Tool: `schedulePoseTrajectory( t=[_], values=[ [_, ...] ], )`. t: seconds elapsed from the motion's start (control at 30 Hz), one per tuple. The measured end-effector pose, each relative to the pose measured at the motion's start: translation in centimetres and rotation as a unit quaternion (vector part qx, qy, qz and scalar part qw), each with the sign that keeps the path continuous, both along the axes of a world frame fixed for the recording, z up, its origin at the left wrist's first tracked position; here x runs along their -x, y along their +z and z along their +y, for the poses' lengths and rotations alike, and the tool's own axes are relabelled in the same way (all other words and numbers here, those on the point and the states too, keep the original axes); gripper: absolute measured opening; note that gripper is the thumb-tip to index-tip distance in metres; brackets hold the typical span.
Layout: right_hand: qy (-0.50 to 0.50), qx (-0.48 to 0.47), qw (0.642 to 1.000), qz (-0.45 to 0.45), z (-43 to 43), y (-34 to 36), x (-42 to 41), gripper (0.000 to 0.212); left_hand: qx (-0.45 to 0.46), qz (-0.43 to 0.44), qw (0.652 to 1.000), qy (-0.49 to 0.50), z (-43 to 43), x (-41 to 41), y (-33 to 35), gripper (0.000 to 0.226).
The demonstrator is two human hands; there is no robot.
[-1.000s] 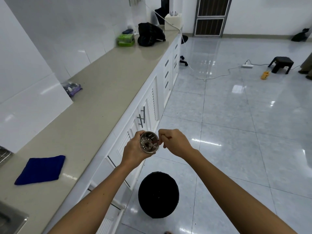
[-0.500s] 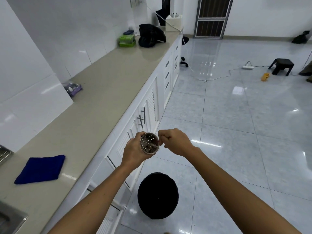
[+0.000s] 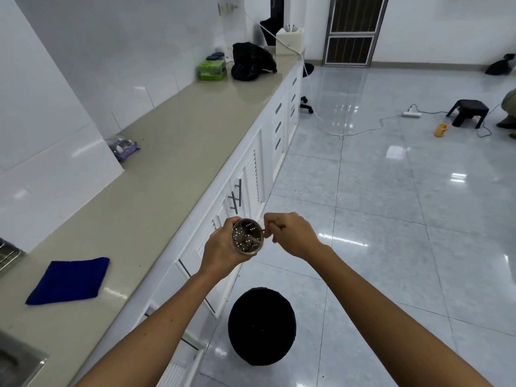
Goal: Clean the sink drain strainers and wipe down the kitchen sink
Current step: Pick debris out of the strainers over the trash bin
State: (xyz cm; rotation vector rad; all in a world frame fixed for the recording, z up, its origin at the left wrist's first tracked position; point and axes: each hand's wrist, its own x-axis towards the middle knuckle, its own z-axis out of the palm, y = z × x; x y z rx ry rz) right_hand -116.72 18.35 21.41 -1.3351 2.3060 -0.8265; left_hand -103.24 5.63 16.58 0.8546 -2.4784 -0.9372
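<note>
While the left hand (image 3: 220, 251) curls its fingers round the wall of the round, perforated metal strainer basket (image 3: 248, 238), just below the middle of the frame, the basket's open mouth faces the camera. At its right rim the right hand (image 3: 293, 234), fingers curled, pinches a thin piece (image 3: 262, 231) too small to identify. Below both hands a round black bin (image 3: 261, 326) stands on the glossy tiled floor (image 3: 391, 219). At lower left a folded blue cloth (image 3: 69, 280) lies on the beige desk (image 3: 139, 191), near a steel sink corner (image 3: 16, 364).
</note>
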Motion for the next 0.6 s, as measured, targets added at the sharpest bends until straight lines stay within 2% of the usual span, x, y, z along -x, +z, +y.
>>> schedulePoseTrajectory(
  t=[0.1,0.23,0.37,0.47,0.6],
  values=[
    [0.064,-0.048,0.996,-0.037,0.0,0.3,-0.4,0.032,0.005,-0.007,1.0,-0.013,-0.1,-0.2,-0.2,0.074],
    [0.015,-0.022,1.0,-0.004,0.1,0.4,0.0,0.029,-0.017,0.009,1.0,-0.007,0.1,-0.4,-0.2,0.075],
    [0.072,-0.064,0.995,-0.037,0.2,0.6,-0.2,0.027,-0.039,0.021,0.999,-0.024,0.1,-0.8,-0.2,0.074],
    [0.002,-0.008,1.0,-0.008,0.2,0.8,0.1,0.027,-0.059,0.045,0.997,-0.021,0.0,-0.9,-0.3,0.078],
    [0.005,0.007,1.0,0.018,-0.1,1.5,-0.3,0.027,-0.075,0.059,0.995,-0.03,-0.3,-0.7,0.0,0.081]
  ],
)
